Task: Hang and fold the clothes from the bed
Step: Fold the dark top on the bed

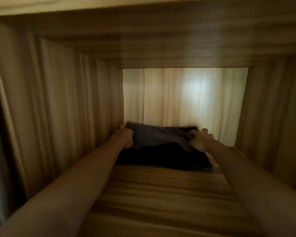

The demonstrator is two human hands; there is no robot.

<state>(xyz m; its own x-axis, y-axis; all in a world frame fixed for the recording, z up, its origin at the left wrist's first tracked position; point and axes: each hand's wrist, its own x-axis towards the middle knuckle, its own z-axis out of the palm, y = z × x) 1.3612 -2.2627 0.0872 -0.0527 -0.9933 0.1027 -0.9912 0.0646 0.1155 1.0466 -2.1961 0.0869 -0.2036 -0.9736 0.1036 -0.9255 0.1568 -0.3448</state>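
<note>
The wooden shelf lies bare from 6 o'clock up to the dark folded pile at centre. The left wall at 9 o'clock crowds the pile. A gap is open towards the right wall at 3 o'clock. Above the grey garment topping the pile, there is free room up to the pale back panel at 12 o'clock.

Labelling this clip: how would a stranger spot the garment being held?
Look to the back of the wooden shelf. The left hand and right hand grip it: the grey garment on top, not the black garment beneath.
</note>
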